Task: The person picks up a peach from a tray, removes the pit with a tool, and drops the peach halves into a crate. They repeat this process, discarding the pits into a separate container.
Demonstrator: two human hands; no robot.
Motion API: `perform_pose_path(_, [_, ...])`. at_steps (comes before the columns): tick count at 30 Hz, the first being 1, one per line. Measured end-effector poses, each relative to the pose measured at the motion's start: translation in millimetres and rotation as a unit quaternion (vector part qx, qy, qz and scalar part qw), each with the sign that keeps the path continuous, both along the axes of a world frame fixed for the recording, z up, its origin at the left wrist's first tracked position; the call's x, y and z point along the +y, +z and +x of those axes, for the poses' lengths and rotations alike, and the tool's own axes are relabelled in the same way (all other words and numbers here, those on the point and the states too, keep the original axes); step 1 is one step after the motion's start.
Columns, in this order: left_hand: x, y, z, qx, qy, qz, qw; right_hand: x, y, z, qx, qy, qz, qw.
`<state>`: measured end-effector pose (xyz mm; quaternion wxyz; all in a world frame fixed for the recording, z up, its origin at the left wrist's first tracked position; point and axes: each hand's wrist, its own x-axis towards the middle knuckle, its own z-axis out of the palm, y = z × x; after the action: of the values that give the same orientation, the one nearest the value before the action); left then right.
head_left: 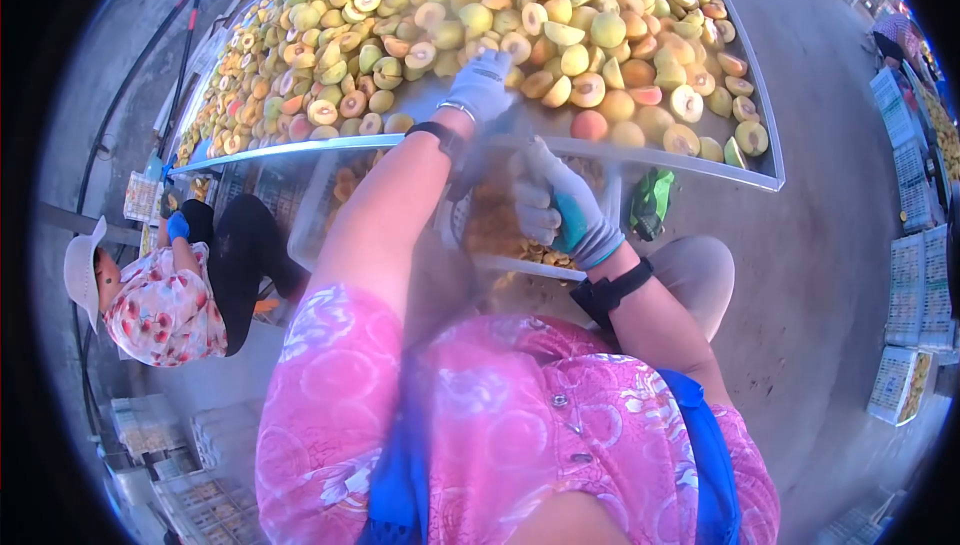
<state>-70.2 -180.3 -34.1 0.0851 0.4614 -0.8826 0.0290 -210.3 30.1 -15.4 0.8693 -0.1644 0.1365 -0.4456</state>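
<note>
Cut and whole yellow-green, apricot-like fruit [390, 25], some blushed red and several halves showing brown centers, covers a metal-rimmed table [640, 154]. My left hand [480, 87], in a pale glove, reaches over the near rim and touches the fruit; its fingertips are blurred and partly hidden among the pieces. Just in front of the rim, my right hand [565, 207], in a grey and teal glove, is closed with the thumb up. Whatever it may hold is not clear. Below the table, between my arms, a pale crate [540, 267] contains orange pieces.
At the left sits a person [165, 300] in a white hat with a blue glove, beside small crates [143, 195]. A green bag [652, 203] hangs under the table's right side. Stacked crates [905, 290] line the right, where another person [895, 35] is.
</note>
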Motion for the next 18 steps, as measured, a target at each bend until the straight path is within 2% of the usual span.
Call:
perform_pose_path(4, [8.7,4.8,-4.0,0.001,0.057,0.028,0.998,5.2,5.3,-1.4,0.026,-0.015,-0.005,1.000])
perform_pose_path(6, [14.7,10.9,-6.0,0.020,0.083,0.083,0.993,7.9,6.8,-1.3,0.040,-0.024,-0.009,0.999])
perform_pose_path(10, [29.9,8.1,6.3,0.067,0.039,0.029,0.997,15.5,6.7,-4.2,0.056,-0.056,-0.009,0.997])
perform_pose_path(12, [33.5,13.7,18.2,0.127,0.060,0.139,0.980,19.3,10.3,-5.0,0.071,-0.074,-0.012,0.995])
perform_pose_path(13, [37.0,13.6,21.2,0.125,0.060,0.137,0.981,21.2,11.8,-5.6,0.099,-0.085,-0.022,0.991])
perform_pose_path(14, [44.3,14.1,23.4,0.341,0.064,0.253,0.903,23.0,12.1,-5.7,0.127,-0.096,-0.032,0.987])
perform_pose_path(15, [50.9,15.3,26.3,0.535,0.063,0.352,0.765,23.1,9.6,-4.5,0.125,-0.096,-0.034,0.987])
perform_pose_path(16, [56.4,18.2,32.0,0.586,0.067,0.379,0.713,22.7,5.2,-2.6,0.156,-0.108,-0.043,0.981])
perform_pose_path(17, [66.6,23.2,34.1,0.587,0.069,0.377,0.713,22.6,3.1,-0.1,0.187,-0.118,-0.052,0.974])
perform_pose_path(18, [77.4,27.1,34.7,0.673,0.018,0.429,0.602,23.2,6.1,2.4,0.186,-0.115,-0.052,0.974])
